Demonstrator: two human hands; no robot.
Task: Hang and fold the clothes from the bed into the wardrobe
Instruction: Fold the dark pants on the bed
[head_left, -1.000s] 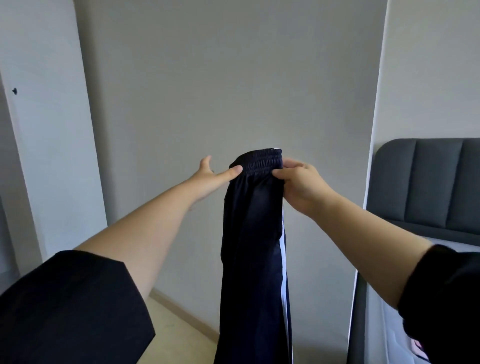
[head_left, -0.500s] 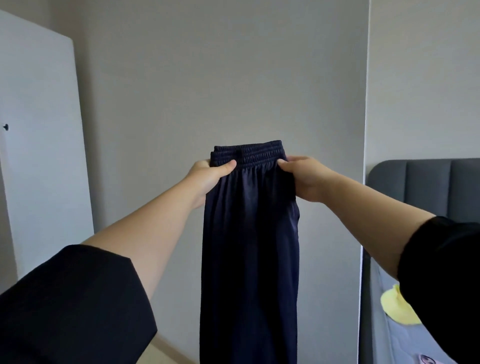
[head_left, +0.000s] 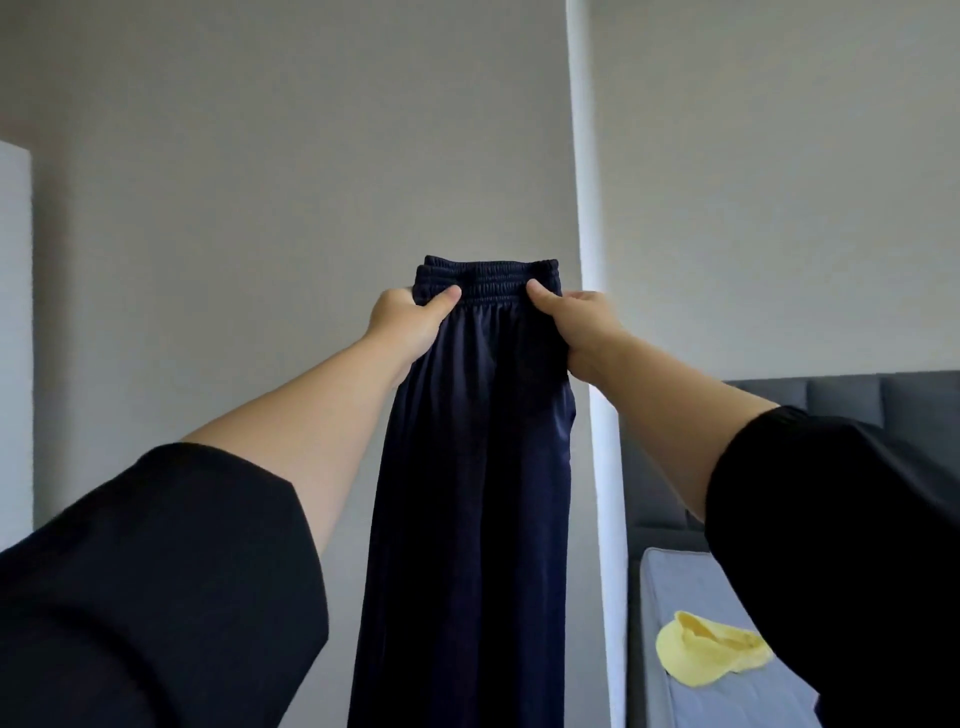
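Dark navy trousers (head_left: 467, 467) with an elastic waistband hang straight down in front of me, held up at arm's length. My left hand (head_left: 405, 325) pinches the left end of the waistband, thumb on the front. Gripping the right end is my right hand (head_left: 576, 327). The trouser legs run out of view at the bottom edge. At the lower right, a pale yellow garment (head_left: 706, 657) lies on the bed (head_left: 727, 696).
A grey wall fills the background, with a white vertical edge (head_left: 592, 260) just right of the trousers. The bed's dark grey padded headboard (head_left: 841, 395) stands at the right. A white panel (head_left: 15, 338) shows at the far left.
Both hands have spread the waistband wider and lifted the trousers. My view has swung right, so the white panel slid left and more of the bed and the yellow garment appear.
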